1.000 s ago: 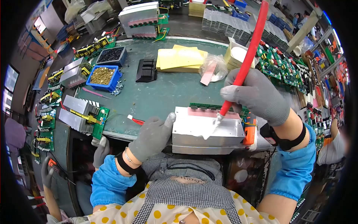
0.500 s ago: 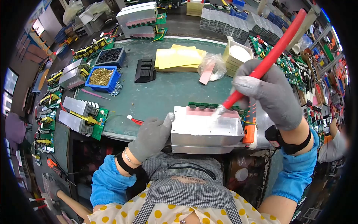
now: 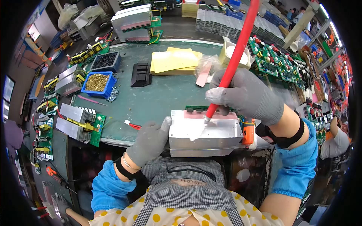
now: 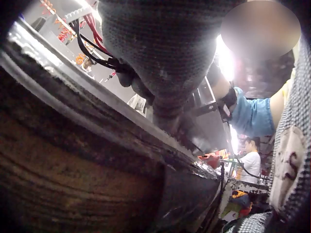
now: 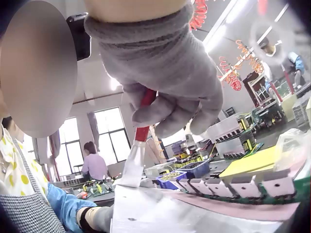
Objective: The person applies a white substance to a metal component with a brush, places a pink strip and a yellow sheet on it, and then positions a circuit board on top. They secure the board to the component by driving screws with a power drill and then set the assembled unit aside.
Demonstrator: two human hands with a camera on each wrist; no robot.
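Observation:
My gloved right hand [image 3: 247, 96] grips a red-handled brush [image 3: 235, 56], its handle slanting up toward the far side. The brush's whitened tip meets the top face of a silver aluminum heatsink [image 3: 222, 132], as the right wrist view also shows. White paste [image 3: 195, 136] is smeared over part of this face. Along the heatsink's far edge run a pink strip [image 3: 189, 114] and a green circuit board [image 3: 193, 108]. My gloved left hand [image 3: 149, 143] lies at the heatsink's left end with its thumb straight along it; the other fingers are largely hidden in the head view.
An orange-handled tool [image 3: 248, 135] lies right of the heatsink. Across the green bench are yellow sheets [image 3: 175, 60], a black plastic part [image 3: 141, 74], and a blue bin of small brass-colored parts [image 3: 96, 82]. Heatsink assemblies [image 3: 77, 124] stand left; another person's hand [image 3: 60, 203] is lower left.
The brush swung outward to the right, then back left to a steeper slant, its tip moving across the heatsink. My left hand stays put. Another person's hand left the assembly at left.

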